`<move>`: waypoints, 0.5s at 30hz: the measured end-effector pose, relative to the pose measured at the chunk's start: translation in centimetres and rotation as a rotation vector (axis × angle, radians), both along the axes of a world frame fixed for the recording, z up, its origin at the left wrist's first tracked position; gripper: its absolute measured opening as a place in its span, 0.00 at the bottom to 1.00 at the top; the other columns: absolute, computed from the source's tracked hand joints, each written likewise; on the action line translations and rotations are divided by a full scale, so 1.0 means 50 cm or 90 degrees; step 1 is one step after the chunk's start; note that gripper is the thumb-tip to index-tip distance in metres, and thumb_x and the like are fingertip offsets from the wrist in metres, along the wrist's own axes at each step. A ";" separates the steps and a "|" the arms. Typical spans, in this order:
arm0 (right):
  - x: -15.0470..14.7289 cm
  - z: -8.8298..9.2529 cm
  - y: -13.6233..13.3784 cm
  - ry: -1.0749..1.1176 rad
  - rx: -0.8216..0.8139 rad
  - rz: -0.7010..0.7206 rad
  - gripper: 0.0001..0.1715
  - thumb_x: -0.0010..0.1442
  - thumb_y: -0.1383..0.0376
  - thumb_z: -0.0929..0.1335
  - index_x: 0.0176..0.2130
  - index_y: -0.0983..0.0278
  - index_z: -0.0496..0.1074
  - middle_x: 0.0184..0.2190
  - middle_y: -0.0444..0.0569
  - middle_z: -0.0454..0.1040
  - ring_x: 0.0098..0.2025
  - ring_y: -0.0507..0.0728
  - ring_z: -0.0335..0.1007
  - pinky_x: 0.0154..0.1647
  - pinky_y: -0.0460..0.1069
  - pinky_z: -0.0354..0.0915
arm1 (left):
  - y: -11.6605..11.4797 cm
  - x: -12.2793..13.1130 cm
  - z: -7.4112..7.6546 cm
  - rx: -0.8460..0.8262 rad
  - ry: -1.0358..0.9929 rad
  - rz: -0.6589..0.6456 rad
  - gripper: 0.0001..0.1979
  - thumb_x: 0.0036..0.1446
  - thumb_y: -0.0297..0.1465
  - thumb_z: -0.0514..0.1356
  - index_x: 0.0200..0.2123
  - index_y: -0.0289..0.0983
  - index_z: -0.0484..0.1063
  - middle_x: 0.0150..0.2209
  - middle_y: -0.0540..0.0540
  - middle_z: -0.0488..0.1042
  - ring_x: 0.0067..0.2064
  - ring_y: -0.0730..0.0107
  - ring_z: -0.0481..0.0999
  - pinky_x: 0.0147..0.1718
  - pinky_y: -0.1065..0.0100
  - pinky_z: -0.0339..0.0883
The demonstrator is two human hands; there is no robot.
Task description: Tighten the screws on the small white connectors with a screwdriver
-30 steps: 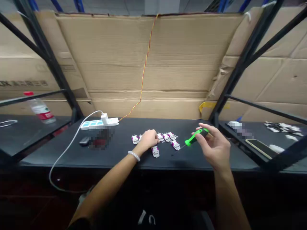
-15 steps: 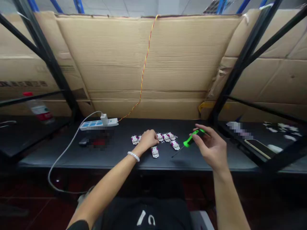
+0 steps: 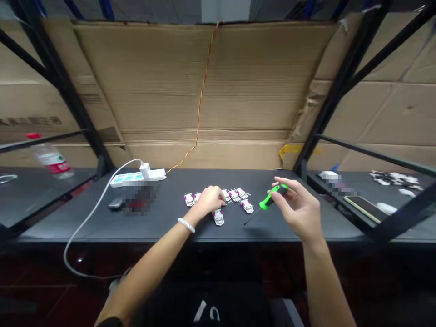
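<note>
In my right hand (image 3: 301,206) is a green-and-black screwdriver (image 3: 272,196), gripped by the handle between thumb and fingers. Its thin shaft points down and left, the tip just above the dark tabletop. My left hand (image 3: 209,200), with a white bead bracelet at the wrist, reaches down among several small white-and-purple plastic parts; its fingers are curled, and whatever they pinch is hidden. One such part (image 3: 218,217) lies just in front of that hand. Another white-and-purple part (image 3: 247,206) lies to its right, left of the screwdriver. More parts (image 3: 234,195) form a row behind.
A white power strip (image 3: 138,177) with a plugged-in adapter and trailing white cable (image 3: 85,223) lies at the left. Dark metal posts (image 3: 322,118) stand either side, with cardboard (image 3: 204,100) behind. On the right are a phone (image 3: 363,209) and a black-and-white pile (image 3: 395,179); a bottle (image 3: 54,159) stands far left.
The view has shifted slightly, and the upper background looks darker. Both hands hold nearly the same pose, the screwdriver still in the right one.
</note>
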State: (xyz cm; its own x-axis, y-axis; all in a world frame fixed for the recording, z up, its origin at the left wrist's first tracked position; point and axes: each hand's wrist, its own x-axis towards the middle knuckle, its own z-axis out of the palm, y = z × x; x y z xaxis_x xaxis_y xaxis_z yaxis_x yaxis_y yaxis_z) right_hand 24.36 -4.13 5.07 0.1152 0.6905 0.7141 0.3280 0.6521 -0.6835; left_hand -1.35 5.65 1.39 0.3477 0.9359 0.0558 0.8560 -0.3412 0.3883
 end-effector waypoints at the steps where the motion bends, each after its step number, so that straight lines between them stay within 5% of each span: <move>1: 0.001 -0.001 0.000 -0.003 0.000 0.001 0.19 0.65 0.58 0.76 0.54 0.57 0.79 0.43 0.49 0.78 0.41 0.58 0.80 0.44 0.53 0.79 | 0.000 0.002 0.001 0.001 0.002 -0.002 0.07 0.56 0.27 0.70 0.38 0.41 0.88 0.39 0.45 0.87 0.44 0.60 0.85 0.48 0.67 0.74; 10: 0.014 -0.011 -0.004 -0.020 -0.016 0.002 0.18 0.65 0.59 0.75 0.54 0.57 0.78 0.43 0.49 0.79 0.42 0.59 0.80 0.45 0.54 0.78 | -0.007 0.036 0.008 -0.015 0.022 0.005 0.06 0.53 0.35 0.75 0.33 0.39 0.86 0.33 0.43 0.85 0.39 0.59 0.85 0.43 0.66 0.75; 15: 0.011 -0.003 -0.013 -0.026 -0.008 -0.001 0.18 0.65 0.59 0.75 0.54 0.57 0.78 0.43 0.50 0.79 0.41 0.59 0.80 0.44 0.54 0.78 | -0.005 0.051 0.007 -0.014 0.040 0.006 0.03 0.53 0.31 0.73 0.31 0.38 0.85 0.33 0.43 0.85 0.40 0.58 0.84 0.45 0.66 0.75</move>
